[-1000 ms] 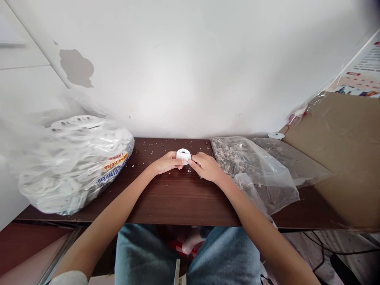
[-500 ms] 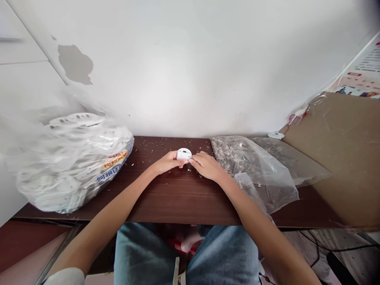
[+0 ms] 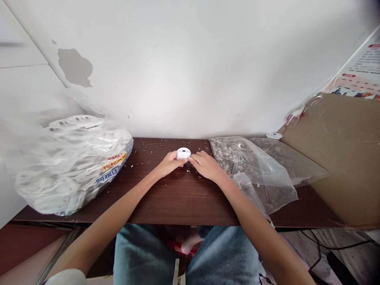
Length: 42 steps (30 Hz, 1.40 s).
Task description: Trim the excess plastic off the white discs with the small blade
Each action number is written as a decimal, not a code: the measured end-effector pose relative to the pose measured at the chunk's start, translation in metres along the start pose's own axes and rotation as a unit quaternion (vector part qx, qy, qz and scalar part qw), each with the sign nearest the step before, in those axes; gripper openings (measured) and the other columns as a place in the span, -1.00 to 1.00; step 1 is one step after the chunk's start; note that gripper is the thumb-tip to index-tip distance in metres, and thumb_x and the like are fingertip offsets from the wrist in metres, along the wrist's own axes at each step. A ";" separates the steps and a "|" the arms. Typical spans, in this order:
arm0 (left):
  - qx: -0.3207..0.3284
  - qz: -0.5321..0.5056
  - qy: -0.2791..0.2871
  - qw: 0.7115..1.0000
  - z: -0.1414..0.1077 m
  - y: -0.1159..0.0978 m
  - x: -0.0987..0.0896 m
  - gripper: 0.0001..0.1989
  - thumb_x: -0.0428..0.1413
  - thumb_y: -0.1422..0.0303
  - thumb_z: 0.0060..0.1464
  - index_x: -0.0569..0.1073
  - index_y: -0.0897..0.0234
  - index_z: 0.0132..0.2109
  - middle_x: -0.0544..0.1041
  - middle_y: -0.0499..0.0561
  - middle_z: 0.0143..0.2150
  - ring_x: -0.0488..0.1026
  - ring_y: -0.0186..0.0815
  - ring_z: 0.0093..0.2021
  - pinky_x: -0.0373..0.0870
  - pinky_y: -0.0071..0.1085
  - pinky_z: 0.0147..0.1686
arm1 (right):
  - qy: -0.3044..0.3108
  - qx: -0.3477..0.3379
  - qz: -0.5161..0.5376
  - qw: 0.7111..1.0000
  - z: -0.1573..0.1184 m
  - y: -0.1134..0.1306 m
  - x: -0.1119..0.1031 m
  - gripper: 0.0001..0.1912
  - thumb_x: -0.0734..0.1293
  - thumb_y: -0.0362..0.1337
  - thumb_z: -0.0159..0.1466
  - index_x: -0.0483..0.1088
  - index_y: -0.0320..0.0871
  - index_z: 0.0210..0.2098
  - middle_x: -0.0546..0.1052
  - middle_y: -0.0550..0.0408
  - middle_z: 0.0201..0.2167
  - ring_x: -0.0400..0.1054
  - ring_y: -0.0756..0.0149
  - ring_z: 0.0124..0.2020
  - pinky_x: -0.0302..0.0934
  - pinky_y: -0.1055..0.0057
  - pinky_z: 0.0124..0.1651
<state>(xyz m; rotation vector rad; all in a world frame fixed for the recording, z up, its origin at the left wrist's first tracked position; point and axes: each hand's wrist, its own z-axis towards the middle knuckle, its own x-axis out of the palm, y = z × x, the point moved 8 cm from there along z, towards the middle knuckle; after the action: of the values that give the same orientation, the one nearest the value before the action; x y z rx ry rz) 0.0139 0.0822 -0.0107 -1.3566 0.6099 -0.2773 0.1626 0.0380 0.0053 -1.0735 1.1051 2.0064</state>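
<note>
Left hand [image 3: 170, 164], right hand [image 3: 206, 165] pinching white plastic disc [image 3: 183, 153], bagged white discs [image 3: 71, 170] to the left, bagged grey scraps [image 3: 252, 166] to the right

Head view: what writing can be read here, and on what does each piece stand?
"阿根廷" in blue, on the clear plastic bag at the left; the characters after it are blurred.
Red characters on a yellow label on that bag: too blurred to read.
Poster at the right: red and grey print, too small to read.
</note>
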 end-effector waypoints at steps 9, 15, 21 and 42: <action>0.000 -0.085 -0.007 0.996 0.002 0.004 -0.003 -0.49 0.39 0.17 0.12 0.52 0.31 0.14 0.57 0.03 -0.16 0.46 -0.37 -0.31 0.45 -0.36 -0.22 | -0.028 -0.030 0.038 0.998 0.000 0.005 -0.011 -0.52 0.07 -0.05 0.62 0.20 -0.09 -0.41 0.36 0.09 -0.41 0.26 0.22 -0.27 0.18 0.24 0.02; 0.015 -0.048 0.006 0.999 0.001 0.004 0.000 -0.52 0.37 0.13 0.15 0.58 0.34 0.10 0.60 0.04 -0.25 0.51 -0.30 -0.29 0.48 -0.35 -0.22 | -0.031 -0.039 -0.039 0.998 -0.001 0.005 -0.009 -0.55 0.10 -0.09 0.62 0.37 -0.11 -0.34 0.44 0.02 -0.35 0.28 0.17 -0.21 0.16 0.24 -0.02; 0.039 -0.047 -0.014 0.998 -0.002 -0.003 0.000 -0.52 0.39 0.16 0.11 0.59 0.36 0.08 0.64 0.09 -0.17 0.56 -0.25 -0.18 0.51 -0.30 -0.07 | -0.031 -0.032 -0.059 0.997 -0.001 0.001 -0.006 -0.53 0.10 -0.05 0.62 0.43 -0.12 -0.29 0.48 0.00 -0.31 0.30 0.14 -0.16 0.14 0.23 -0.03; 0.019 -0.135 -0.107 0.985 0.002 0.003 -0.003 -0.50 0.47 0.19 0.01 0.63 0.35 0.04 0.67 0.15 -0.03 0.58 -0.22 -0.10 0.51 -0.25 0.01 | -0.063 0.006 0.047 0.997 0.002 -0.005 -0.017 -0.50 0.00 0.02 0.63 0.22 -0.07 -0.35 0.40 0.05 -0.36 0.26 0.15 -0.19 0.16 0.25 -0.03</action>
<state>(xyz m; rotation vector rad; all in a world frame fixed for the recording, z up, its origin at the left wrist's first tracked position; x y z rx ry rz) 0.0119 0.0863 -0.0128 -1.4104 0.2398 -0.3548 0.1742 0.0404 0.0189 -0.8901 1.1173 2.1077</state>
